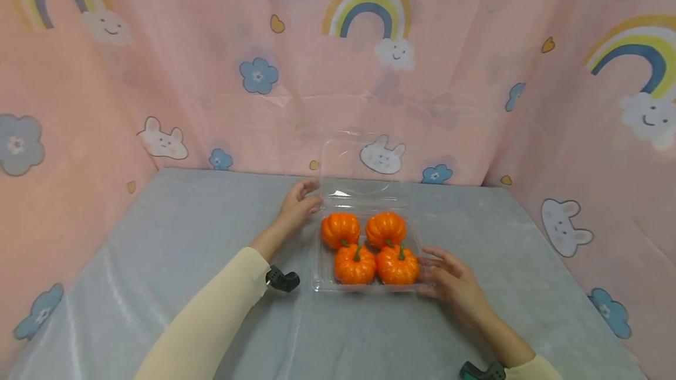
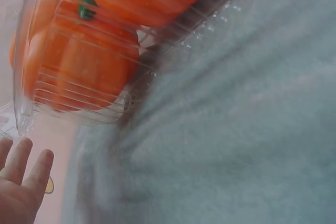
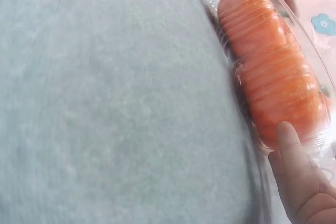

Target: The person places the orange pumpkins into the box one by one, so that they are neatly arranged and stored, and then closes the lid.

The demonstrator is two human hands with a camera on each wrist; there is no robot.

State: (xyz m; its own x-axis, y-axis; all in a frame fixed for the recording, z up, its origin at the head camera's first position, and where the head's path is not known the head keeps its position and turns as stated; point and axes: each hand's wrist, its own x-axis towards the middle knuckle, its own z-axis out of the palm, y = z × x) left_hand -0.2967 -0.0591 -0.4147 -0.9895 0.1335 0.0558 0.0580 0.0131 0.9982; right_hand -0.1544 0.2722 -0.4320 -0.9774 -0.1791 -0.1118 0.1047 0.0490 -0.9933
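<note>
A clear plastic clamshell box (image 1: 315,271) lies on the table with its lid (image 1: 340,160) raised at the back. Several small orange pumpkins (image 1: 355,264) with green stems sit inside in two rows. My left hand (image 1: 298,204) is beside the lid's left edge near the hinge, its fingers loosely bent; contact is unclear. In the left wrist view its fingers (image 2: 37,174) look extended, just apart from the box rim. My right hand (image 1: 456,286) rests against the box's front right side, and straight fingers (image 3: 291,145) touch the ribbed wall in the right wrist view.
A grey cloth covers the table (image 1: 211,239). Behind it and at both sides hangs a pink curtain (image 1: 296,128) printed with rainbows, rabbits and flowers. Dark straps with devices (image 1: 282,279) sit on the wrists.
</note>
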